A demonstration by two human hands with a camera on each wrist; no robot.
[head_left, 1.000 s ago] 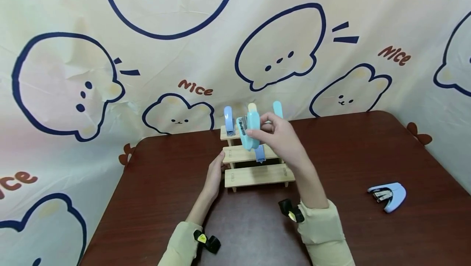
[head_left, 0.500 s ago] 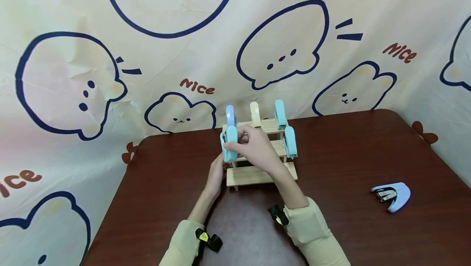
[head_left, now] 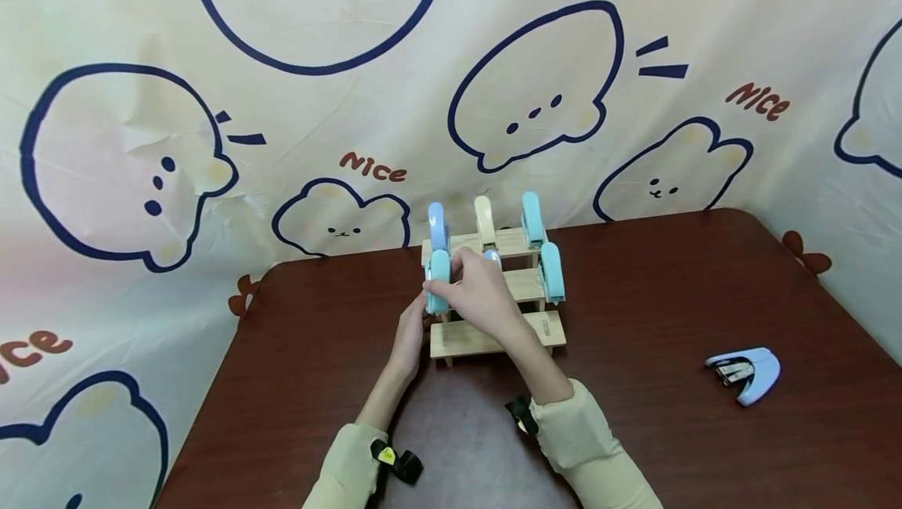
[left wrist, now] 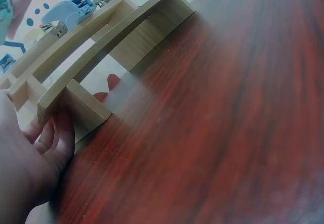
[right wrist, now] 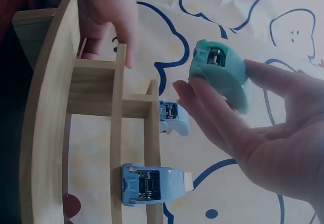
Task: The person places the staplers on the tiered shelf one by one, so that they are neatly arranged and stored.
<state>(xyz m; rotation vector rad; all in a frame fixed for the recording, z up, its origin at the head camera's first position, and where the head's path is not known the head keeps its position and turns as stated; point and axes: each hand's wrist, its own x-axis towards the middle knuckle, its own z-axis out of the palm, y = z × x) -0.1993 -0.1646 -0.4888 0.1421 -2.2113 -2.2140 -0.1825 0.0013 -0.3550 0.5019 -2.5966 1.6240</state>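
Note:
My right hand [head_left: 482, 290] pinches a teal mini stapler [head_left: 438, 282] between thumb and fingers at the left end of the wooden rack's middle tier. In the right wrist view, that stapler [right wrist: 220, 72] is held off to the side of the tier's edge. With curled fingers, my left hand [head_left: 409, 341] grips the left end of the three-tier wooden rack [head_left: 465, 339]. On the top tier stand a periwinkle stapler [head_left: 438, 225], a cream stapler [head_left: 485, 221] and a teal stapler [head_left: 532, 219]. The middle tier bears another teal stapler [head_left: 553, 272] and a blue stapler [right wrist: 157, 184], largely hidden behind my right hand in the head view.
A light-blue stapler [head_left: 747, 376] lies on its side on the dark brown table [head_left: 634, 313], to the right of the rack. Behind the table hangs a pale cloth [head_left: 338, 117] with cartoon outlines.
My right hand has carried the teal stapler from over the rack's middle to its left end, then slightly lower. My left hand has kept its hold on the rack.

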